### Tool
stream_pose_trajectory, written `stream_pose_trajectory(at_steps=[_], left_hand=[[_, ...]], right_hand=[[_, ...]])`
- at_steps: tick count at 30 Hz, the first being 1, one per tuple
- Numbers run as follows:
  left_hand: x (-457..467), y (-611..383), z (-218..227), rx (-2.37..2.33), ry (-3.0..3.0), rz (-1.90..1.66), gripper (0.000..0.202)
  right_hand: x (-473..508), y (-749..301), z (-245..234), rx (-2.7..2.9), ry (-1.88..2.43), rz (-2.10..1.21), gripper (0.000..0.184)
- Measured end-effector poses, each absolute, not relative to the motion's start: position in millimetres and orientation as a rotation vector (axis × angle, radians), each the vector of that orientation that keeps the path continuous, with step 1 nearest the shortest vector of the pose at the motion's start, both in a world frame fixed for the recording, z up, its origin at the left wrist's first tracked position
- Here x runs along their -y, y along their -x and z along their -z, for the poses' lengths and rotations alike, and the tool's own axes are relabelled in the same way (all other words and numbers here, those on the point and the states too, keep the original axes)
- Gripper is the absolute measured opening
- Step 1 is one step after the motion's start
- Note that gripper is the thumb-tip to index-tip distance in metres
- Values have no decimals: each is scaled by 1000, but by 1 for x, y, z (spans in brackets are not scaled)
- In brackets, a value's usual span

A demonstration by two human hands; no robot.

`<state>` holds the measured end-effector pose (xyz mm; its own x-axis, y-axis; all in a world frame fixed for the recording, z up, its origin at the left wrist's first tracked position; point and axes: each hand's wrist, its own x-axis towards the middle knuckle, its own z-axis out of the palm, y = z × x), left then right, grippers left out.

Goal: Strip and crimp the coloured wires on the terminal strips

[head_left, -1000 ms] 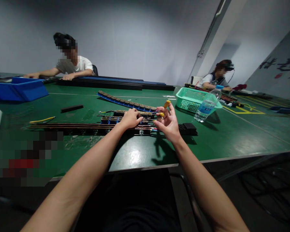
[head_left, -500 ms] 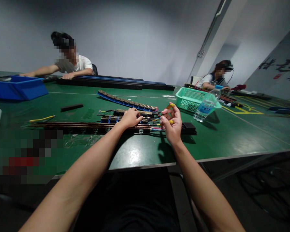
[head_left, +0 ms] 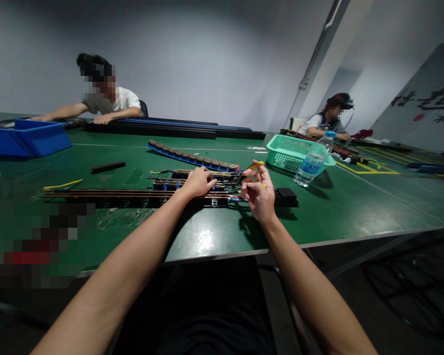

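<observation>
Head view: left hand (head_left: 199, 182) is on the strips (head_left: 170, 184), grip hidden; by their right end, right hand (head_left: 261, 196) grips pliers (head_left: 257, 164).

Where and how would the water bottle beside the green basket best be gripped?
Probably best to take the water bottle around its body, at the blue label, coming from the near side. It stands on its base, the body looks round, and this side is uncovered, while the green basket sits close behind. The right hand is the nearer one, but it holds a yellow-handled tool.

left hand (head_left: 198, 182) on strips (head_left: 163, 184), right hand (head_left: 262, 197) gripping pliers (head_left: 258, 164)
</observation>
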<state>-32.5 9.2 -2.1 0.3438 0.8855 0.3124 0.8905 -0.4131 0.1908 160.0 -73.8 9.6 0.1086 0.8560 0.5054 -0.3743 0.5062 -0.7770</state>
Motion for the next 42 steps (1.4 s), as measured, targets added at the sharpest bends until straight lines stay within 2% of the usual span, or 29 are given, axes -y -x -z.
stream_pose_trajectory(at_steps=[4, 9, 12, 15, 18, 21, 27, 35, 42], left_hand=[[-9, 32, 2, 1690, 2562, 572, 36], [-10, 33, 3, 1691, 2572, 615, 33], [-11, 33, 4, 1692, 2571, 632, 31], [-13, 33, 5, 1704, 2565, 619, 31], [-12, 33, 4, 1700, 2574, 613, 31], [-9, 33, 2, 1692, 2579, 614, 33], [-7, 33, 0, 1716, 2555, 599, 34], [-7, 33, 0, 1713, 2566, 610, 35], [-8, 34, 0, 1685, 2574, 598, 38]], right_hand=[[73, -159, -8, 1158, 568, -973, 54], [81, -157, 0, 1579, 677, -790, 26], [89, -153, 6, 2002, 762, -549, 26], [94, -148, 9, 2193, 806, -431, 30], [94, -145, 9, 2075, 837, -447, 28], [90, -144, 7, 1721, 862, -464, 22], [75, -155, -4, 948, 774, -567, 32], [56, -174, -35, 770, 593, -569, 31], [5, -180, -43, 759, 713, -780, 24]])
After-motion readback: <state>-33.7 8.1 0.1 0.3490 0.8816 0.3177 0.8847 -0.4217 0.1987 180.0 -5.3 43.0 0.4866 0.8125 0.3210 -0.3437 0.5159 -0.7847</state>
